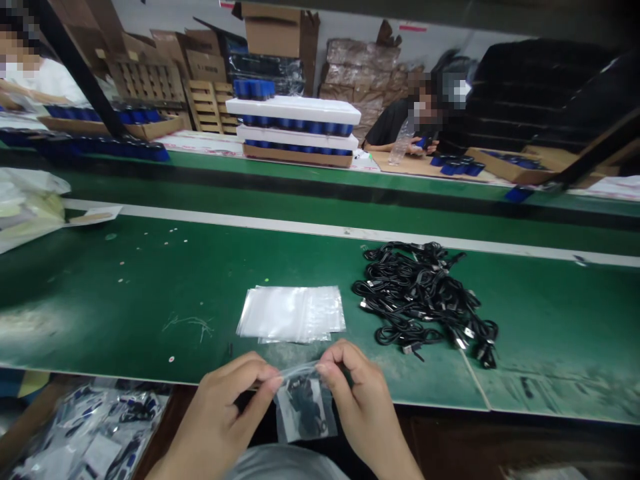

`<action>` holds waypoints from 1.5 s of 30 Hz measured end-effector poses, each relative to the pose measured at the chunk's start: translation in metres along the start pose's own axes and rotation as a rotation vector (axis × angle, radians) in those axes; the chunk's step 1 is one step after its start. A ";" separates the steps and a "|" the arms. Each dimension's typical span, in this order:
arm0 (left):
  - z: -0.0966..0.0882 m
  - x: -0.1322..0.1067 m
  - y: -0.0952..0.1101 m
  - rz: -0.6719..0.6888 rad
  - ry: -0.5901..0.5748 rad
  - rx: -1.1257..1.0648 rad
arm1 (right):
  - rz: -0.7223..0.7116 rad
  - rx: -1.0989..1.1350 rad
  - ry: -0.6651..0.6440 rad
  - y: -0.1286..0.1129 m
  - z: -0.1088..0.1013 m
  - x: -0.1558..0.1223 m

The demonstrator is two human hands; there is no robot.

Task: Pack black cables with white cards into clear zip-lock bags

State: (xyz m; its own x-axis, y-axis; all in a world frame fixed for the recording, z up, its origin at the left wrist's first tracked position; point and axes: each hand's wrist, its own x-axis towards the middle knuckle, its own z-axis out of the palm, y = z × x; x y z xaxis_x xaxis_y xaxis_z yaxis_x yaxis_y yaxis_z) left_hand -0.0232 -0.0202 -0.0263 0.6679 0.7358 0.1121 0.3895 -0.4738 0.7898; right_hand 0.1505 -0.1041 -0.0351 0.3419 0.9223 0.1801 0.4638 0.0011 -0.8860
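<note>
- Closely framed on my remote feed, the left hand [225, 407] and right hand [363, 407] lift a clear plastic bag [325, 421] by its top edge, just off the near edge of the bench, directly between the hands.
- Both hands are closed in a pinch, thumb against fingers, one at each end of that edge; from here, I read the spread as keeping the plastic taut.
- Inside the bag, a coiled black cable [301, 402] sits low, and its weight appears to help the bag hang straight.
- Just ahead of the hands, a stack of clear bags [290, 315] lies flat on the green bench mat [150, 300], placed, I judge, for a short reach.
- Farther ahead, toward the right hand, a tangled heap of black cables [423, 300] with metal connectors spreads across the mat, also within reach, it seems.
- Below and left of the left hand, a pile of filled plastic bags [90, 433] lies off the bench; blur hides what contains them.
- Across a second bench, a co-worker [413, 123] holds a small blue item near a plastic water bottle [400, 143], while white foam layers of blue-capped units [293, 110] stand stacked to that person's side.
</note>
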 end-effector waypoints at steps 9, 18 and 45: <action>0.018 -0.002 0.010 -0.158 0.145 -0.260 | 0.041 0.290 0.078 -0.011 0.019 0.000; 0.050 -0.011 0.010 -0.027 0.366 -0.361 | -0.029 0.330 0.193 -0.005 0.057 -0.020; 0.012 -0.002 0.008 -0.065 -0.022 -0.221 | -0.159 0.215 0.029 -0.008 0.025 -0.009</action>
State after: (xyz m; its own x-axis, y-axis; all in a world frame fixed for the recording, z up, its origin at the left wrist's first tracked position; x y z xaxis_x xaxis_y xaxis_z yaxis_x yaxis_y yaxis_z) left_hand -0.0140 -0.0308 -0.0275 0.6606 0.7494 0.0450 0.2856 -0.3064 0.9080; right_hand 0.1232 -0.1032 -0.0400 0.3031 0.8925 0.3341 0.3301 0.2305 -0.9154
